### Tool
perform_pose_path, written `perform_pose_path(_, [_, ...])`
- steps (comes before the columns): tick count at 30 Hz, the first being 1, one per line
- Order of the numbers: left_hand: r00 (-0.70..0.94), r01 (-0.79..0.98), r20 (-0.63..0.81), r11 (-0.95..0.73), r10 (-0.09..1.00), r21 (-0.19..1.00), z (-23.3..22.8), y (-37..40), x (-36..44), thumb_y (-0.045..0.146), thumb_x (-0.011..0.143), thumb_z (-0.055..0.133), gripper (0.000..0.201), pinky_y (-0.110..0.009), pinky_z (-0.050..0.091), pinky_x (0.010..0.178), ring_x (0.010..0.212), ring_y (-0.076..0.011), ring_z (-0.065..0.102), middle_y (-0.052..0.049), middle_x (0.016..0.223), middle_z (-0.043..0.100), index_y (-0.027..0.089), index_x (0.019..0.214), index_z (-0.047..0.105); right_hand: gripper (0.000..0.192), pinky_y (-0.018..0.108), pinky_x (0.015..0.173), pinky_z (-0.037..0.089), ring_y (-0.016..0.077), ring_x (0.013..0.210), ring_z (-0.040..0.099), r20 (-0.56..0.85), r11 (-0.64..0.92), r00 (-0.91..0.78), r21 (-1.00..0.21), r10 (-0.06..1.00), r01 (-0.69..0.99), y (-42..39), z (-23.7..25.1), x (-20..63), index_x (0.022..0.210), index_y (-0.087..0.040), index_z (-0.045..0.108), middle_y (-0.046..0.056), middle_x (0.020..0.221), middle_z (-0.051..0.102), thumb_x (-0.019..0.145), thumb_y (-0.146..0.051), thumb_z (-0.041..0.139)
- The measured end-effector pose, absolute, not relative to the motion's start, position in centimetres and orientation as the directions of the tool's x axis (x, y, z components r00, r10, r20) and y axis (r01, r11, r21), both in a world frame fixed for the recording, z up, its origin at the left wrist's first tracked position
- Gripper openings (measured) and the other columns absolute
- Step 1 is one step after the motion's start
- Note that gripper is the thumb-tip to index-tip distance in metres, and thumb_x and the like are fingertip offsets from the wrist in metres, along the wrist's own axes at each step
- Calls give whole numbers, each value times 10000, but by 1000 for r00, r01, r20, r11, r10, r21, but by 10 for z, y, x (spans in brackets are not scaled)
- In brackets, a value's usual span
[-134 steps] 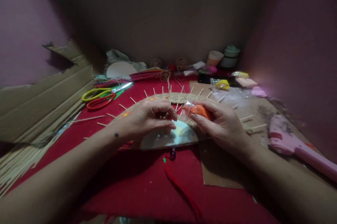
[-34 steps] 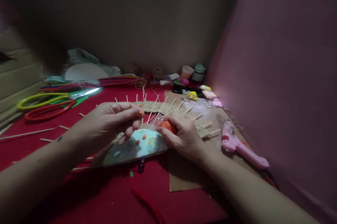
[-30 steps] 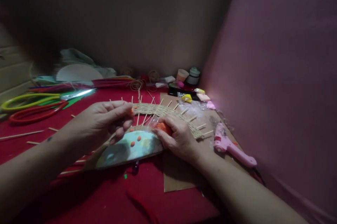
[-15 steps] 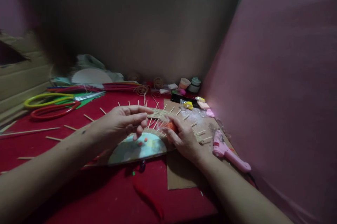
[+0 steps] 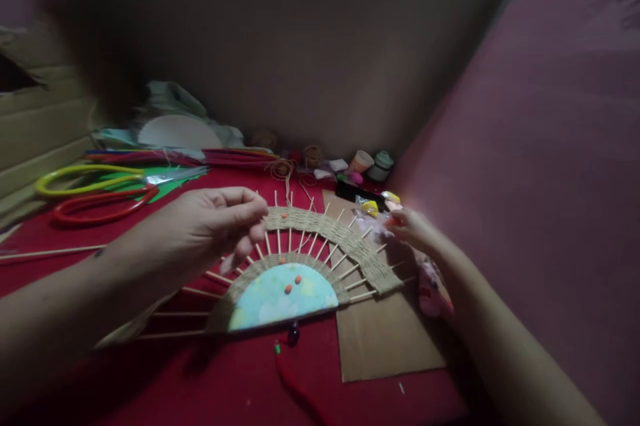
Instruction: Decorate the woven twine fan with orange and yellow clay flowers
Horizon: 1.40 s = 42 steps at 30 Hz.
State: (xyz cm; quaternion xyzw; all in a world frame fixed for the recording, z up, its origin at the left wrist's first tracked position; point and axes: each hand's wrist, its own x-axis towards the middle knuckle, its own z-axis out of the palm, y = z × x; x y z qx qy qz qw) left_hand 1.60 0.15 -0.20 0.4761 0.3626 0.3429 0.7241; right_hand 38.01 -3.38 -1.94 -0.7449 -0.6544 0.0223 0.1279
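Observation:
A half-round woven fan (image 5: 357, 249) of thin sticks and straw-coloured cord lies on the red tabletop, with a pale blue-green half disc (image 5: 270, 309) at its base. Small orange pieces (image 5: 289, 289) dot the disc and the weave. Over the fan's left side, my left hand (image 5: 220, 223) has thumb and forefinger pinched together; whatever is between them is too small to make out. My right hand (image 5: 417, 231) is closed on an orange lump of clay (image 5: 393, 221) beside the yellow packets at the right. Its fingers partly hide the lump.
Big scissors (image 5: 100, 193) with yellow and red handles lie at the left. A pink glue gun (image 5: 431, 289) sits partly behind my right forearm. Cardboard (image 5: 385, 339) lies under the fan's right side. A cup (image 5: 361, 161), jar (image 5: 381, 165) and twine balls line the back wall.
My right hand has moved right with the orange clay, from over the fan to the yellow packets. My left thumb and forefinger have come together. More of the fan shows, and the view has shifted.

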Motion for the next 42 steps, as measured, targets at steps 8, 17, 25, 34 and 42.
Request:
perform_pose_path(8, [522, -187, -148, 282, 840, 941, -8, -2, 4, 184, 763, 671, 36, -164, 508, 405, 499, -109, 607, -55, 693, 695, 149, 754, 676, 261, 364, 698, 413, 243, 837, 555, 300, -124, 156, -122, 941, 985, -36, -12, 361, 894, -149, 688, 148, 938, 635, 697, -84, 530])
perform_pose_path(17, [667, -68, -212, 342, 715, 937, -16, -5, 12, 246, 772, 692, 100, -152, 490, 442, 475, -82, 592, -17, 612, 663, 158, 820, 682, 225, 296, 738, 500, 165, 867, 607, 523, 501, -289, -324, 801, 802, -79, -2, 234, 1016, -152, 639, 85, 949, 651, 847, -89, 506])
perform_pose_path(25, [797, 202, -376, 379, 473, 903, -6, -15, 46, 350, 873, 540, 249, -145, 370, 333, 366, -67, 524, -8, 553, 637, 155, 732, 605, 264, 327, 729, 529, 168, 876, 605, 602, 535, -189, -468, 776, 704, -86, -19, 229, 1075, -194, 601, 78, 937, 633, 858, -86, 496])
perform_pose_path(34, [787, 268, -314, 164, 531, 949, -5, 2, 79, 373, 694, 711, 228, -163, 306, 346, 401, -58, 427, 39, 518, 512, 164, 715, 625, 285, 345, 730, 516, 176, 835, 605, 589, 534, -144, -568, 796, 627, -90, -20, 233, 1066, -210, 621, 61, 873, 627, 831, -92, 511])
perform_pose_path(42, [817, 255, -347, 251, 460, 934, -4, 11, 92, 360, 672, 736, 286, -169, 268, 324, 354, -51, 346, 63, 409, 404, 170, 589, 540, 169, 304, 645, 491, 155, 736, 591, 609, 494, -72, -562, 790, 664, -84, -21, 237, 910, -196, 641, 47, 782, 625, 834, -94, 530])
